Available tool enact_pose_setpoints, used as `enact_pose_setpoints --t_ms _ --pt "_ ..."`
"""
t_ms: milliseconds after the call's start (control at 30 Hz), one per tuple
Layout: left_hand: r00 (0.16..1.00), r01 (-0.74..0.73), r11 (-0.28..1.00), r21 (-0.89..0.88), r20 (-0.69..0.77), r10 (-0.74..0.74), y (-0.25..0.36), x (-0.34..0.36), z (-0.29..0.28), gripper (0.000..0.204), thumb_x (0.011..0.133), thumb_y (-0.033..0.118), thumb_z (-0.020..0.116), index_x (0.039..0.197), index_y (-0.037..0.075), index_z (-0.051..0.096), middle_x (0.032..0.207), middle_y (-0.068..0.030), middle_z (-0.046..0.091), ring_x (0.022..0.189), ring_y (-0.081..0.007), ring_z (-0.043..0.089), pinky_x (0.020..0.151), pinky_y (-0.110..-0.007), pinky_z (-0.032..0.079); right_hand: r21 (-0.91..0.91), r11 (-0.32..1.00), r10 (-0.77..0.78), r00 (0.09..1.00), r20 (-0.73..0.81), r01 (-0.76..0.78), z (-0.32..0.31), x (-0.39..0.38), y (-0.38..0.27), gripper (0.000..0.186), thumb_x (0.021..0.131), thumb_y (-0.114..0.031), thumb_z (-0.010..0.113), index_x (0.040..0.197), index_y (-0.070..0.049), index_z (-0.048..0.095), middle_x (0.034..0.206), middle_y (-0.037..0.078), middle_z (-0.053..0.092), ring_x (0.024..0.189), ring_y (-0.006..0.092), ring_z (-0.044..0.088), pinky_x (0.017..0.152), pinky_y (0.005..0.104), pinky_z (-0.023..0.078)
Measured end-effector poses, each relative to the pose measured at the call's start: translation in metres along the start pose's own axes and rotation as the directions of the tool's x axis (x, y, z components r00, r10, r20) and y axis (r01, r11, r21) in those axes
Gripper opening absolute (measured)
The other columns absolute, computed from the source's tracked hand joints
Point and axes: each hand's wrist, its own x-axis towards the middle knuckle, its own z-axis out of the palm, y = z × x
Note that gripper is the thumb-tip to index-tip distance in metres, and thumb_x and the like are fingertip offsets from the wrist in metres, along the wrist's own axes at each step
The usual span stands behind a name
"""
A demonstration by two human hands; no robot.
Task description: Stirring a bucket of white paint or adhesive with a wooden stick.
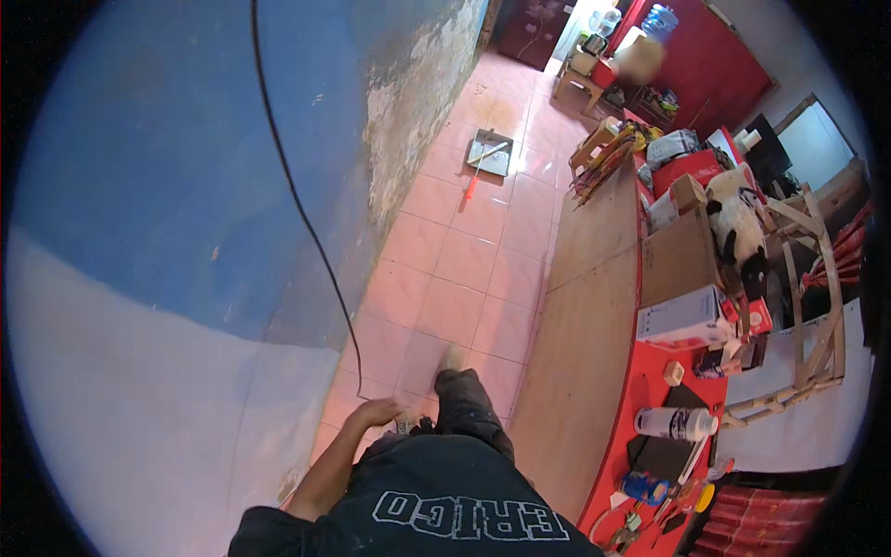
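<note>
My left hand hangs low beside my left thigh, close to the painted wall. Its fingers point rightward, loosely stretched, and no object shows in them. Just above it, the lower end of a long black cable bends near my wrist; I cannot tell whether they touch. My right hand is out of view, with my dark shirt filling the lower middle. Farther ahead on the floor lies a grey paint tray. A paint roller with a red handle rests in it, the handle sticking out toward me.
The left wall is blue, white below, with a peeling patch. Pink tiles form a narrow passage. A red-topped counter on the right carries cardboard boxes, a white bottle and several jars. A doorway stands far ahead.
</note>
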Motion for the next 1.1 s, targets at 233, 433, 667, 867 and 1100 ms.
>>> enact_pose_setpoints --t_ms 233,433,667,867,1100 --pt "0.772 -0.328 0.945 0.009 0.579 0.263 0.174 0.225 0.000 0.056 0.083 0.055 0.065 0.108 0.005 0.065 0.108 -0.0202 0.068 0.103 -0.0358 0.063 0.086 -0.044 0.049 0.090 0.994 -0.057 0.998 0.004 0.056 -0.108 0.122 -0.088 0.048 0.063 -0.036 0.087 0.078 -0.002 0.056 0.073 0.016 0.067 0.075 0.0221 0.068 0.065 0.0374 0.050" --pt "0.726 -0.445 0.884 0.142 0.636 0.263 0.232 0.314 -0.062 0.045 0.087 0.046 0.061 0.112 0.009 0.061 0.106 -0.0186 0.067 0.098 -0.0398 0.063 0.082 -0.050 0.049 0.003 0.974 -0.223 0.962 -0.158 0.226 -0.216 0.182 -0.172 0.051 0.062 -0.027 0.087 0.100 -0.004 0.060 0.086 0.018 0.071 0.082 0.0293 0.071 0.071 0.0361 0.053" --pt "0.729 -0.362 0.910 0.201 0.669 0.143 0.246 0.429 -0.107 0.042 0.085 0.041 0.058 0.100 0.004 0.071 0.102 -0.0224 0.069 0.095 -0.0397 0.066 0.082 -0.051 0.052 0.549 0.810 -0.169 0.978 -0.120 0.208 -0.271 0.218 -0.240 0.049 0.073 0.004 0.071 0.117 -0.005 0.052 0.109 0.013 0.064 0.081 0.0186 0.067 0.067 0.0296 0.055" --pt "0.563 -0.378 0.905 0.194 0.825 0.058 0.253 0.516 -0.177 0.059 0.070 0.052 0.071 0.094 -0.003 0.072 0.097 -0.0242 0.070 0.092 -0.0369 0.068 0.078 -0.047 0.054 0.776 0.628 0.039 0.998 0.042 -0.057 -0.297 0.280 -0.296 0.037 0.081 -0.008 0.073 0.112 -0.004 0.054 0.111 0.010 0.063 0.088 0.0151 0.062 0.072 0.0283 0.051" --pt "0.645 -0.536 0.762 0.365 0.759 0.090 0.317 0.571 -0.264 0.040 0.072 0.030 0.068 0.104 0.005 0.071 0.102 -0.0184 0.071 0.094 -0.0305 0.070 0.076 -0.044 0.055 0.810 0.576 0.225 0.974 -0.029 -0.109 -0.327 0.316 -0.387 0.041 0.083 -0.018 0.076 0.112 0.001 0.054 0.098 0.009 0.063 0.087 0.0151 0.062 0.062 0.0271 0.051"
